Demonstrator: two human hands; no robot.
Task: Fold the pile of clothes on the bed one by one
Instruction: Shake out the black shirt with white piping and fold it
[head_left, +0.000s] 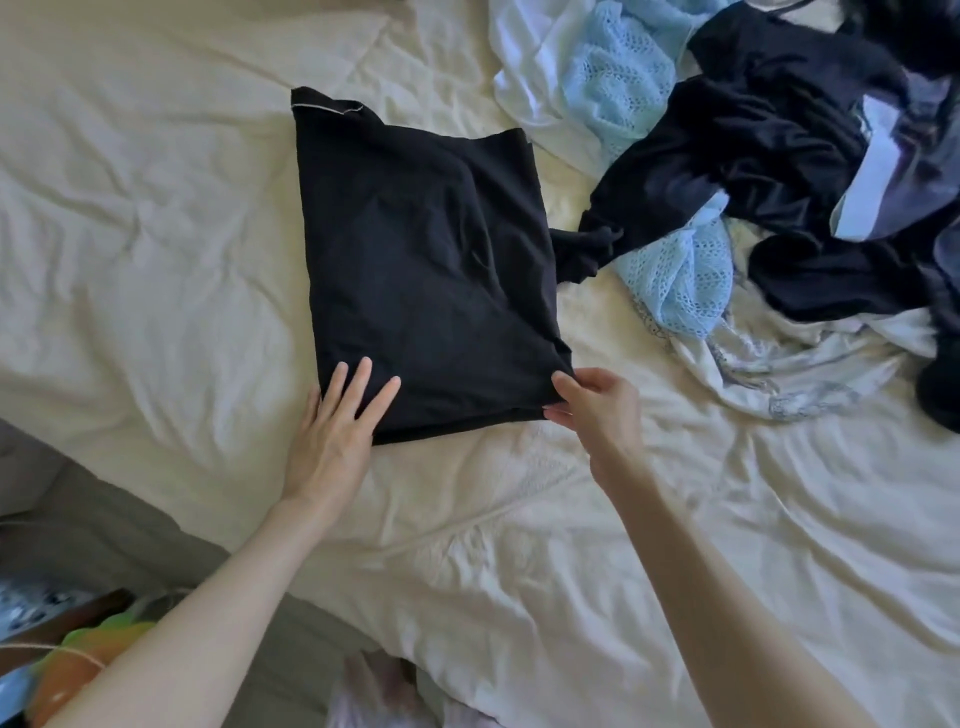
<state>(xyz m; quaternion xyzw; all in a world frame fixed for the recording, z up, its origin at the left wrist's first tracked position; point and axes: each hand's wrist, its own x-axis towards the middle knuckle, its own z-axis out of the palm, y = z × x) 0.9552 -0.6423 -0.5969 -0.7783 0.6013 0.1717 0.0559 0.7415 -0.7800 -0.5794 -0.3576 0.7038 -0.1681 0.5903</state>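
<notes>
Head cam has the right hand pinching the near right corner of the black garment, while the left hand lies flat, fingers straight, on its near left corner. It's already a tidy rectangle on the cream bed, so I'd guess one more fold. Loads left though: the pile upper right is untouched.

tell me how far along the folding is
No finished stack shows in view. In hand: a black garment lies partly folded on the cream bedding; the left hand lies flat on its near left corner while the right hand pinches the near right corner. Left: a jumbled pile of dark, light blue and white clothes at upper right.
</notes>
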